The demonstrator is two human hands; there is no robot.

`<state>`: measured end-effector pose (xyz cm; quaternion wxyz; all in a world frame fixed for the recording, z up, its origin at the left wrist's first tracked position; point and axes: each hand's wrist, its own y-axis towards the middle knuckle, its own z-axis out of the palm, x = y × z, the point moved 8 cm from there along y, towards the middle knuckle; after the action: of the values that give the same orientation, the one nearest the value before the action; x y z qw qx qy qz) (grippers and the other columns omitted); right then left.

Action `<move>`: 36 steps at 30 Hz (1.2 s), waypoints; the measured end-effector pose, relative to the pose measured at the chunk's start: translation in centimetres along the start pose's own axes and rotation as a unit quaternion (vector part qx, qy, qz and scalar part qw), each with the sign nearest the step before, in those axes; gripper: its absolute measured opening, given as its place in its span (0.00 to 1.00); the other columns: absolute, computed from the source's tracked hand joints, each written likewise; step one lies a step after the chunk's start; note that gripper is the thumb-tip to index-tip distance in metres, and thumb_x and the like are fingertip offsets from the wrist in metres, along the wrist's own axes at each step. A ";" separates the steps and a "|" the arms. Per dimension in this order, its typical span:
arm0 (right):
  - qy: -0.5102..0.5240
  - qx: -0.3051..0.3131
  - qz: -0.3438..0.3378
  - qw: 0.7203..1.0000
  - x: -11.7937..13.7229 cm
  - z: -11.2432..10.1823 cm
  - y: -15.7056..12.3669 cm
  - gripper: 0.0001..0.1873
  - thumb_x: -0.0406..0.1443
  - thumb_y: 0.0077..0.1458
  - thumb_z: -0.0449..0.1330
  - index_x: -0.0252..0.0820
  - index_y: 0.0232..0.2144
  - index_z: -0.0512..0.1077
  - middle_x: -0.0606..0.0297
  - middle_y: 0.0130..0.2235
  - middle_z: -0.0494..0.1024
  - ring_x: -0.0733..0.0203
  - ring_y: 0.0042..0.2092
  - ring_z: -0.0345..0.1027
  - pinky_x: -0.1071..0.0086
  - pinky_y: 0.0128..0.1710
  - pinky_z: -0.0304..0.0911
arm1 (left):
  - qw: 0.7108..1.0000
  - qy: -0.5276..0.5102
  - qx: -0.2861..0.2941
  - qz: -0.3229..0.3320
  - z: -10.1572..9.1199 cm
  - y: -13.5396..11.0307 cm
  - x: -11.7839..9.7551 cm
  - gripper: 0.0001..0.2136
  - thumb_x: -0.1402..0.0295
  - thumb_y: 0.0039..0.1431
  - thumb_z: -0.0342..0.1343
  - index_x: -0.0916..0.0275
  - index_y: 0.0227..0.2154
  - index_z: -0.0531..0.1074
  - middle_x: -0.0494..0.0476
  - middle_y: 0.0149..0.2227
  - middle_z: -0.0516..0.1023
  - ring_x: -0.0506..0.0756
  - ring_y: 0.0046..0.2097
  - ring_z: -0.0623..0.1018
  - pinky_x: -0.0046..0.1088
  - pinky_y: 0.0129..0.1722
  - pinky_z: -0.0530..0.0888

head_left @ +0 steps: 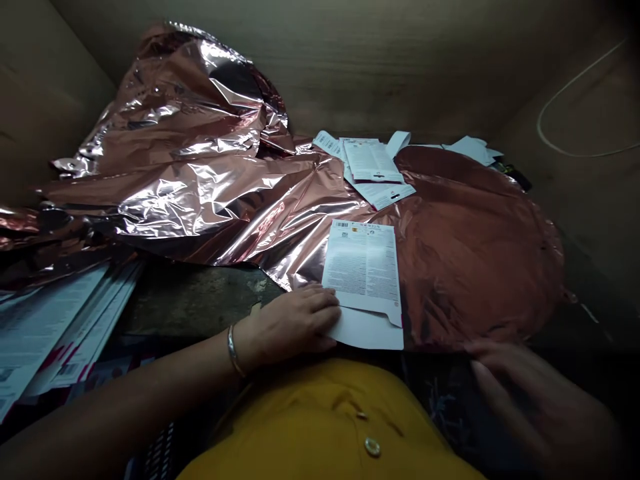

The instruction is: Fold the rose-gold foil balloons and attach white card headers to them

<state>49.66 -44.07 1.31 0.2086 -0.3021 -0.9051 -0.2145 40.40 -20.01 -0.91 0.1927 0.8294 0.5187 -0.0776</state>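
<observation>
A white printed cardboard packet (363, 267) lies on the rose-gold foil balloon (480, 260), its plain lower flap showing at the near end. My left hand (295, 320) is closed at the packet's lower left edge, fingers together against it. Blurred by motion, my right hand (530, 387) is at the near right edge of the foil; the fingertips are close to that edge, and I cannot tell whether they pinch it. Crumpled foil (200, 153) of the same colour spreads to the left and rises against the back wall.
More printed packets (373, 160) are piled on the foil at the back. Several others (75, 333) lie fanned at the left. White paper pieces (470, 150) and a small dark object (515, 175) are at the back right. A thin white cord (540, 127) loops along the right wall.
</observation>
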 end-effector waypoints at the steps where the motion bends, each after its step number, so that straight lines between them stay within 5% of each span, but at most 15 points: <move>1: -0.008 0.005 -0.030 0.999 1.3 1.3 1.3 0.12 0.36 0.59 0.58 0.47 0.46 0.70 0.56 0.48 0.75 0.49 0.48 0.70 0.55 0.46 0.69 | 1.000 0.007 -0.003 0.012 0.2 0.1 -0.4 0.13 0.63 0.63 0.54 0.68 0.45 0.71 0.65 0.47 0.75 0.59 0.54 0.72 0.39 0.56 0.69; 5: -0.003 0.069 -0.115 0.991 4.5 7.2 5.4 0.20 0.37 0.56 0.61 0.41 0.51 0.66 0.51 0.57 0.69 0.45 0.59 0.60 0.47 0.55 0.63 | 0.999 0.038 -0.008 0.009 0.5 0.3 -1.3 0.10 0.68 0.67 0.47 0.67 0.42 0.71 0.63 0.43 0.76 0.57 0.48 0.75 0.35 0.50 0.73; 8: -0.012 0.079 -0.135 0.988 4.9 9.1 6.0 0.16 0.35 0.55 0.61 0.39 0.47 0.68 0.52 0.54 0.72 0.45 0.58 0.61 0.46 0.55 0.62 | 0.998 0.065 -0.009 -0.003 0.4 0.6 -1.4 0.11 0.67 0.68 0.44 0.66 0.40 0.71 0.60 0.40 0.76 0.55 0.41 0.76 0.33 0.42 0.75; 12: -0.009 0.057 -0.129 0.990 5.1 8.7 5.6 0.14 0.36 0.56 0.61 0.38 0.45 0.70 0.52 0.52 0.74 0.46 0.56 0.64 0.47 0.57 0.59 | 0.995 0.096 0.001 -0.023 0.7 1.4 -1.5 0.15 0.58 0.67 0.47 0.65 0.38 0.72 0.56 0.34 0.74 0.55 0.33 0.74 0.33 0.34 0.73; 17: 0.040 0.041 -0.085 0.995 4.1 7.7 6.2 0.07 0.31 0.57 0.57 0.40 0.39 0.73 0.54 0.52 0.73 0.51 0.51 0.67 0.54 0.51 0.64 | 0.994 0.087 -0.036 -0.061 0.8 1.5 -1.3 0.09 0.69 0.67 0.48 0.63 0.39 0.73 0.54 0.34 0.75 0.53 0.33 0.73 0.30 0.33 0.70; 23: 0.042 0.062 -0.025 0.997 2.2 7.9 7.6 0.09 0.33 0.61 0.54 0.40 0.29 0.71 0.58 0.41 0.71 0.53 0.45 0.63 0.58 0.44 0.62 | 0.981 -0.011 -0.063 -0.183 0.3 1.1 0.7 0.10 0.68 0.65 0.51 0.63 0.30 0.72 0.55 0.31 0.75 0.55 0.34 0.71 0.32 0.36 0.70; 27: -0.048 0.040 0.040 0.997 1.2 8.3 8.0 0.12 0.40 0.59 0.58 0.41 0.26 0.65 0.61 0.33 0.68 0.53 0.38 0.61 0.60 0.38 0.60 | 0.947 -0.027 -0.026 -0.320 0.4 0.7 2.5 0.06 0.69 0.59 0.58 0.65 0.37 0.69 0.59 0.36 0.74 0.58 0.38 0.73 0.36 0.40 0.72; 31: -0.115 0.010 0.095 0.989 0.9 8.3 7.9 0.13 0.42 0.54 0.62 0.43 0.29 0.63 0.63 0.32 0.66 0.54 0.35 0.61 0.62 0.33 0.57 | 0.923 -0.051 -0.061 -0.376 -0.8 0.5 3.9 0.31 0.69 0.50 0.64 0.66 0.56 0.59 0.68 0.53 0.68 0.64 0.52 0.70 0.43 0.49 0.70; 34: -0.099 0.014 0.106 0.989 1.1 8.4 8.0 0.11 0.41 0.54 0.61 0.43 0.30 0.63 0.63 0.33 0.66 0.53 0.35 0.62 0.62 0.33 0.58 | 0.893 -0.164 -0.065 -0.414 -0.9 0.6 5.4 0.31 0.71 0.46 0.65 0.63 0.54 0.62 0.64 0.48 0.73 0.65 0.48 0.73 0.41 0.44 0.72; 36: -0.053 0.006 0.126 0.991 0.8 8.3 8.0 0.10 0.40 0.53 0.60 0.43 0.28 0.63 0.63 0.32 0.67 0.54 0.35 0.63 0.61 0.34 0.59 | 0.843 -0.312 -0.089 -0.429 -0.5 0.7 6.0 0.26 0.71 0.47 0.63 0.62 0.51 0.64 0.60 0.42 0.76 0.62 0.42 0.77 0.37 0.39 0.74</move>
<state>52.13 -33.62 -3.04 0.1870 -0.4240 -0.8707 -0.1647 43.67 -15.08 -2.25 0.3651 0.4356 0.7395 -0.3607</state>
